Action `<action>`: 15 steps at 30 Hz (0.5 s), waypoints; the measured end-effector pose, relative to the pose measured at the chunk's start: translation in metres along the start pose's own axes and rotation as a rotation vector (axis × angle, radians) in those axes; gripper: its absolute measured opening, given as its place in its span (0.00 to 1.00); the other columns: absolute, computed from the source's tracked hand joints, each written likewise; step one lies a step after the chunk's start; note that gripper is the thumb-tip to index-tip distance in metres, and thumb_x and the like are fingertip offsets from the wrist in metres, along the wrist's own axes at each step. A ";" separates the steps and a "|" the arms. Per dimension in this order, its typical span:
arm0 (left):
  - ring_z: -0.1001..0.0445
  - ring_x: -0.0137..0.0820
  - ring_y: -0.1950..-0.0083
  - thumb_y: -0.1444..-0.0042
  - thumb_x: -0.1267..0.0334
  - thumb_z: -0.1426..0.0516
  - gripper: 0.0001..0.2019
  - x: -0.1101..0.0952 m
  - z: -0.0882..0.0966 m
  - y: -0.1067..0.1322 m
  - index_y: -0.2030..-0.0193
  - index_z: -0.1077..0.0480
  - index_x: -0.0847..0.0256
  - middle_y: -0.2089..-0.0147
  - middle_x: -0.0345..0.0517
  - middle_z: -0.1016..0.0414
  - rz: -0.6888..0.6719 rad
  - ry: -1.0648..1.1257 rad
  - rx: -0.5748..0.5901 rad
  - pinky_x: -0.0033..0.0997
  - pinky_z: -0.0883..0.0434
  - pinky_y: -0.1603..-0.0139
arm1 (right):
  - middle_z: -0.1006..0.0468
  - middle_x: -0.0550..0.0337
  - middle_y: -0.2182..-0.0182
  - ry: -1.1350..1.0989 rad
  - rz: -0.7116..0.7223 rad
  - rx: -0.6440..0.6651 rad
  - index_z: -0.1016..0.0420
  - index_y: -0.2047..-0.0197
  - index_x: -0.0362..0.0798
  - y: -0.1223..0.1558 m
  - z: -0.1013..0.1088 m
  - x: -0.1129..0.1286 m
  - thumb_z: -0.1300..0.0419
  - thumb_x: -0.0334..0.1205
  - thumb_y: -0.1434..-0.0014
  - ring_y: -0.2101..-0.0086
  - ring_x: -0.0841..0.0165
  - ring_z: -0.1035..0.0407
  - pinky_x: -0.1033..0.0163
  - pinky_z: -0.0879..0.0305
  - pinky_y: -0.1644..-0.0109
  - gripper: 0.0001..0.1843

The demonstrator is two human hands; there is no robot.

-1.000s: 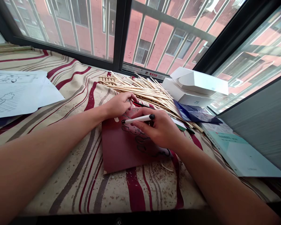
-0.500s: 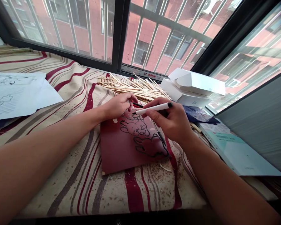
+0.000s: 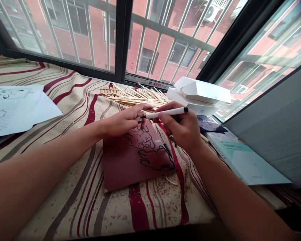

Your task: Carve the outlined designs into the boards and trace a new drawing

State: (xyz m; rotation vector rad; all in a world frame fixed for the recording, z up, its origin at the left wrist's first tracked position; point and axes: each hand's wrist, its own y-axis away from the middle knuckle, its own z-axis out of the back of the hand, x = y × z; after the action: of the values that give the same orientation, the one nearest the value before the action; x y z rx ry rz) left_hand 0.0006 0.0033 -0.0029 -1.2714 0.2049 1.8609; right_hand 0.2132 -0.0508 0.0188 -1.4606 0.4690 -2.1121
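1. On striped cloth (image 3: 72, 177): dark-red board (image 3: 120, 167) bearing black outlines (image 3: 146, 150).
2. Left hand (image 3: 122, 122): over board's far edge; grip cannot be told.
3. Right hand (image 3: 182, 129): clamped on white marker (image 3: 169, 113), tip beside left fingers.

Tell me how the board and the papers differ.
The board is dark red; the papers are white. The board is one stiff-looking panel, the papers overlapping sheets. The left hand is over the board's far part, while the papers lie apart, off to the left. Both bear dark line drawings.
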 end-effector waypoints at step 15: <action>0.28 0.31 0.57 0.40 0.66 0.45 0.14 -0.013 -0.011 0.004 0.48 0.38 0.58 0.57 0.44 0.27 -0.064 -0.046 -0.063 0.32 0.30 0.57 | 0.19 0.62 0.73 -0.155 -0.131 0.116 0.21 0.62 0.46 -0.002 -0.001 0.000 0.28 0.50 0.43 0.79 0.77 0.39 0.65 0.44 0.77 0.16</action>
State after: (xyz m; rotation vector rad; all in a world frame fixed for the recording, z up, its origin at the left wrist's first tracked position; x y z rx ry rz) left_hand 0.0068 -0.0122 0.0014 -1.2613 0.0806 1.8528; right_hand 0.2118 -0.0492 0.0196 -1.6101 0.1948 -2.0670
